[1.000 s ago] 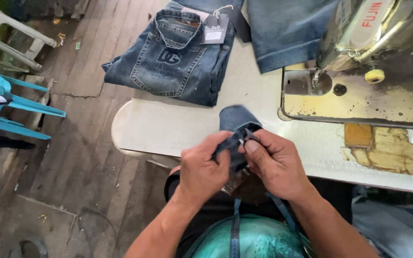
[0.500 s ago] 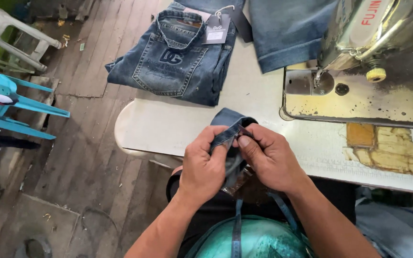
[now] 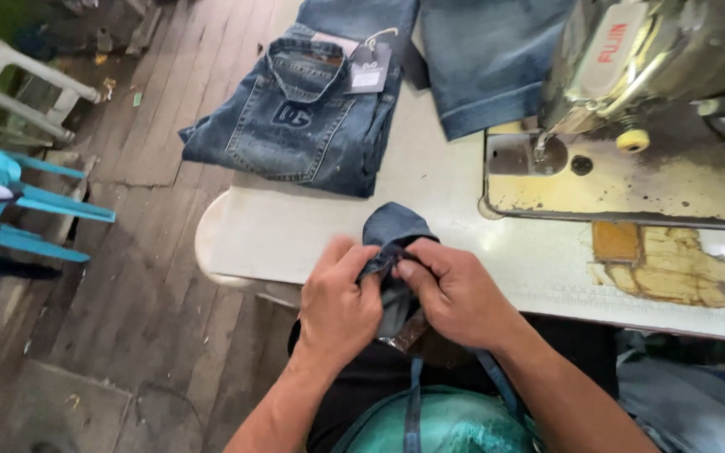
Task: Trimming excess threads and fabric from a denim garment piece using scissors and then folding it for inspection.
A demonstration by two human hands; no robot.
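Pinching a small denim piece between both hands, my left hand and right hand have drawn closer together since a moment ago, fingers clenched on its folded edge just above the desk.

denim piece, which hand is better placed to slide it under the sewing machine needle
Right, probably. Both hands pinch the denim piece, but the right hand sits on the sewing machine side; the left hand is farther.

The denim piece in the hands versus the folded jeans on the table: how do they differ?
The denim piece is small, bunched and pinched between the left hand and right hand; the folded jeans are large, flat and untouched. The jeans carry a hang tag; the piece shows none. Both are blue denim.
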